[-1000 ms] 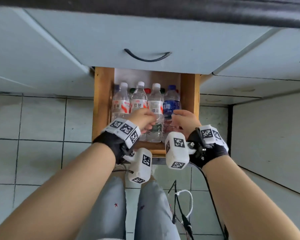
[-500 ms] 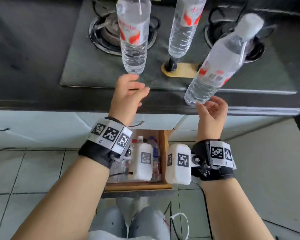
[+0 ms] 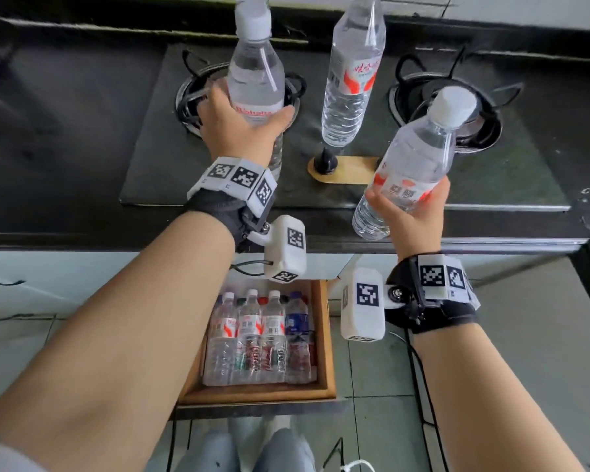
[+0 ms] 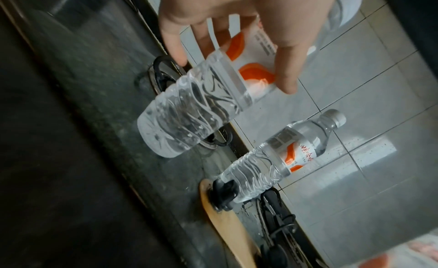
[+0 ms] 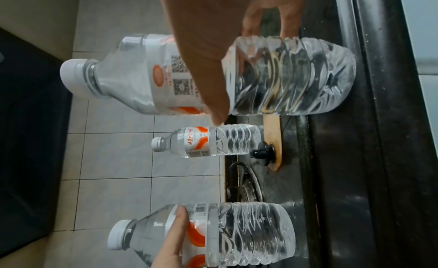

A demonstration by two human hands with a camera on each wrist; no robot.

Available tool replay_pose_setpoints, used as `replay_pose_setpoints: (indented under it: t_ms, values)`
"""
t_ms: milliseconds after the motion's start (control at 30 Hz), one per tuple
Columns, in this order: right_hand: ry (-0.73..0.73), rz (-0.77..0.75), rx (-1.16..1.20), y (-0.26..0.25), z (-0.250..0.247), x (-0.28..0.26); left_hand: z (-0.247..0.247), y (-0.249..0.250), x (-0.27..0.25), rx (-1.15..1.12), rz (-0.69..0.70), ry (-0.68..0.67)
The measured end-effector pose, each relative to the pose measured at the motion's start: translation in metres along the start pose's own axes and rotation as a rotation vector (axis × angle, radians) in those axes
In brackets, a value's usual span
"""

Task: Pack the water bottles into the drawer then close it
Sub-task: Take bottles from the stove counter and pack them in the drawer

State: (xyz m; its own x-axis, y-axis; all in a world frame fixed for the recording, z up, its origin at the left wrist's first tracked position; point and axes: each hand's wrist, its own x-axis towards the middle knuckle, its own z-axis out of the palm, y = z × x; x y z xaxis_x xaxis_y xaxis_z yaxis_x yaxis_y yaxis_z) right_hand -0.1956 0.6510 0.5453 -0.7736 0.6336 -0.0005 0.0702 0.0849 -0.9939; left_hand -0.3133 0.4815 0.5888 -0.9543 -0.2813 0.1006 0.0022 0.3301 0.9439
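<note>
My left hand [image 3: 242, 126] grips a clear water bottle [image 3: 257, 76] with a white cap and red label, over the left burner; the same left-hand bottle [image 4: 201, 107] hangs off the stove top in the left wrist view. My right hand [image 3: 411, 212] holds a second bottle [image 3: 419, 158], tilted to the right near the counter's front edge, and this right-hand bottle [image 5: 272, 77] fills the right wrist view. A third bottle [image 3: 353, 73] stands upright between the burners. Below, the open wooden drawer [image 3: 327, 338] holds several bottles [image 3: 259, 335] lying side by side.
The black gas stove [image 3: 321, 137] has two burners [image 3: 457, 107] and a knob [image 3: 326, 160] on a tan plate. A dark counter edge [image 3: 82, 240] runs above pale cabinet fronts. Grey floor tiles [image 3: 525, 369] and my knees [image 3: 246, 447] lie below.
A second ago both hands were down in the drawer among the bottles. They rose to the stove top, reached for two bottles, and now each hand grips one.
</note>
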Motion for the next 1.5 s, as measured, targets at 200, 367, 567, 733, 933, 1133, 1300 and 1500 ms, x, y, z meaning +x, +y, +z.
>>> replay_pose_setpoints:
  t_ms: [200,367,567,733,933,1133,1300,1500]
  values:
    - [-0.018,0.027,-0.121,-0.005,-0.001,-0.008,-0.010,0.003,-0.021,-0.079,0.006,-0.135]
    - [-0.139,0.062,-0.088,-0.008,0.003,-0.037,-0.037,-0.001,-0.059,-0.172,-0.006,-0.247]
    - [-0.455,0.130,-0.041,0.020,0.012,-0.076,-0.084,-0.053,-0.117,-0.257,-0.130,-0.370]
    - [-0.654,0.279,-0.129,0.073,0.032,-0.106,-0.109,-0.118,-0.141,-0.079,-0.258,-0.400]
    - [-0.684,0.447,-0.354,0.162,0.060,-0.139,-0.117,-0.206,-0.143,0.018,-0.437,-0.419]
    - [-0.650,0.642,-0.563,0.248,0.083,-0.148,-0.101,-0.298,-0.136,0.246,-0.549,-0.505]
    - [-0.642,0.753,-0.632,0.283,0.108,-0.137,-0.084,-0.345,-0.125,0.323,-0.672,-0.568]
    - [-0.657,0.856,-0.833,0.306,0.129,-0.144,-0.058,-0.384,-0.109,0.596,-0.764,-0.727]
